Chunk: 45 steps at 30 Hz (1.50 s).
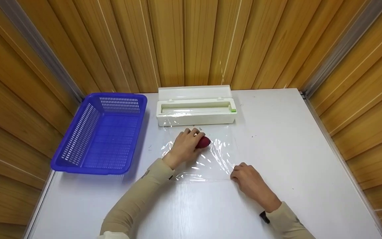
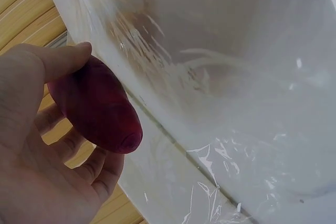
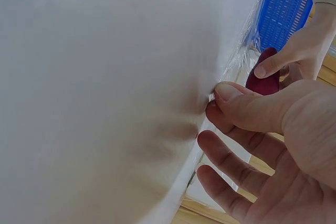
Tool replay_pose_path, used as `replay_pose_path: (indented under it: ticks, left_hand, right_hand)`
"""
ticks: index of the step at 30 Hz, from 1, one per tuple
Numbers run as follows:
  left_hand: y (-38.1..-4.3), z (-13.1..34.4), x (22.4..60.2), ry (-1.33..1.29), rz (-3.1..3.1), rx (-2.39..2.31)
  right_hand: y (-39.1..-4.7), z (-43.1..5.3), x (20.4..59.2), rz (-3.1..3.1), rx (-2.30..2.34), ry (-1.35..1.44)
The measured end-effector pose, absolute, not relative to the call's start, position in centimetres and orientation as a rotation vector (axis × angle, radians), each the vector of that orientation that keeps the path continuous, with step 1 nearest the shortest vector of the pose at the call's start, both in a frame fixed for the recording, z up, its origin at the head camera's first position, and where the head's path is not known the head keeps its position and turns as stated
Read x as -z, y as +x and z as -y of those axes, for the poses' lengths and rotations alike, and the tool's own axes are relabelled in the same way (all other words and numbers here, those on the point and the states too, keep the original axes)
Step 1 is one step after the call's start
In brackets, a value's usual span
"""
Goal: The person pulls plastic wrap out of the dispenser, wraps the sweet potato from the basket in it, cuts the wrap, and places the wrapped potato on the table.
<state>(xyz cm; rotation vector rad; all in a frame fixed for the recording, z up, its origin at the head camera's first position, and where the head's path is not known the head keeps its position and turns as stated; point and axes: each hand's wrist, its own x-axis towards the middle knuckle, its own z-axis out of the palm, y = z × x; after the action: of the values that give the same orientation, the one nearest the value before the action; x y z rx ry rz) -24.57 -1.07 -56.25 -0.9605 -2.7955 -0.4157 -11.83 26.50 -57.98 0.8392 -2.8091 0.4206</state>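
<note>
My left hand [image 1: 185, 146] grips a dark red, smooth oblong object [image 1: 203, 142], perhaps a fruit or vegetable. In the left wrist view the thumb lies on one side of the red object [image 2: 102, 111], with the other fingers curled behind it. A sheet of clear plastic wrap [image 1: 197, 167] stretches over the table from the white wrap box [image 1: 196, 119] to below the hands. At the near right corner of this wrap, my right hand [image 1: 251, 182] pinches its edge between thumb and index finger; the right wrist view shows its other fingers [image 3: 226, 156] spread loosely.
A blue plastic basket [image 1: 55, 162] with slotted sides stands on the left of the white table [image 1: 277, 132]. The wrap box's lid [image 1: 194, 93] is raised, and a roll [image 1: 194, 110] lies inside. Wood-patterned panels [image 1: 197, 39] enclose the table at the back and sides.
</note>
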Motion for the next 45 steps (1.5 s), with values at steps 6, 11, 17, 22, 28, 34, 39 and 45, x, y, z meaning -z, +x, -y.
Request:
replay_pose_path:
  ticks: [6, 11, 17, 22, 28, 34, 39, 45]
  left_hand:
    - [-24.7, 0.9, 56.6, -0.967, 2.833, 0.379]
    - [-24.6, 0.9, 56.8, -0.972, 2.824, 0.384]
    - [-24.7, 0.9, 57.2, -0.981, 2.832, 0.377]
    - [-24.7, 0.9, 57.3, -0.979, 2.866, 0.364]
    - [-24.6, 0.8, 57.2, -0.986, 2.874, 0.372]
    - [-24.6, 0.8, 57.5, -0.999, 2.858, 0.326]
    - [-24.6, 0.8, 57.5, -1.002, 2.845, 0.326]
    - [-24.5, 0.8, 57.5, -1.004, 2.838, 0.337]
  right_hand:
    - [-11.7, -26.5, 58.2, 2.788, -0.429, 0.83]
    - [-11.8, -26.5, 58.3, 2.789, -0.419, 0.827]
    - [-11.9, -26.4, 58.3, 2.786, -0.425, 0.825]
    - [-11.8, -26.4, 58.3, 2.789, -0.436, 0.826]
    - [-11.8, -26.5, 58.3, 2.783, -0.438, 0.835]
    - [-11.8, -26.5, 58.3, 2.77, -0.434, 0.852]
    - [-11.8, -26.5, 58.2, 2.781, -0.43, 0.852]
    - [-11.9, -26.5, 58.2, 2.793, -0.431, 0.85]
